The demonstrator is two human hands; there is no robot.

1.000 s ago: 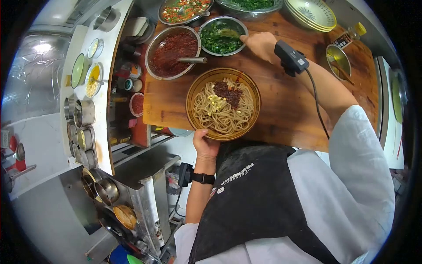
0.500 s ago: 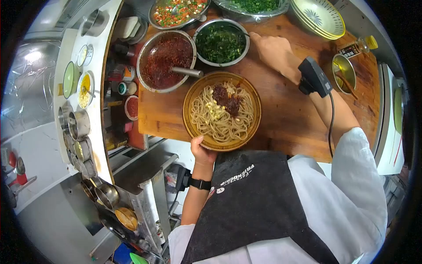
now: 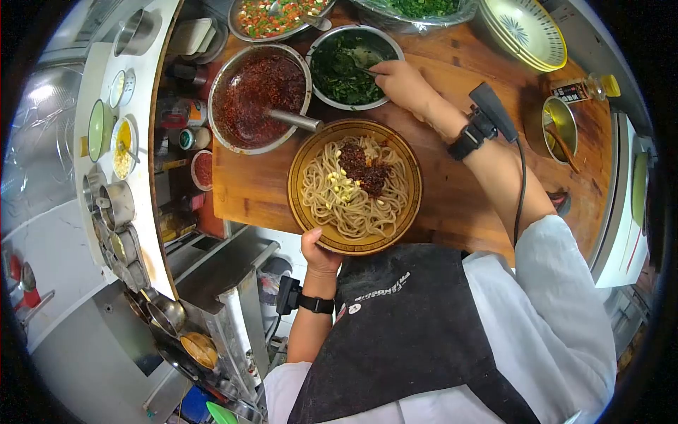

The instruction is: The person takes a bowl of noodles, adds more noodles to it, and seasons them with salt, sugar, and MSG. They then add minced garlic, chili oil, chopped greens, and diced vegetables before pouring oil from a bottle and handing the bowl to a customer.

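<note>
My left hand point(image 3: 321, 253) grips the near rim of a brown bowl point(image 3: 295, 185), thumb on the edge and fingers underneath. Noodles point(image 3: 353, 215) fill it, topped with dark red chili sauce point(image 3: 366, 171) and pale chopped bits point(image 3: 341, 188), probably garlic. Over the right edge of a metal bowl of chopped greens point(image 3: 339, 74), my right hand point(image 3: 401, 83) is closed on the handle of a spoon point(image 3: 366, 71); its head is down among the greens. Left of that, a metal basin of chili sauce point(image 3: 254, 92) has a metal-handled utensil point(image 3: 296, 120) resting in it.
A bowl of chopped red and green peppers point(image 3: 272, 18) and a plastic-covered bowl of greens point(image 3: 424, 10) stand at the back. Stacked patterned bowls point(image 3: 526, 32), a bottle point(image 3: 586, 88) and a metal pot with a wooden-handled utensil point(image 3: 560, 127) are at right. Seasoning containers line the left shelf point(image 3: 145, 205).
My right hand has moved left and down, from the greens bowl's right rim to over its edge, with the spoon in the greens. My left hand still holds the noodle bowl.
</note>
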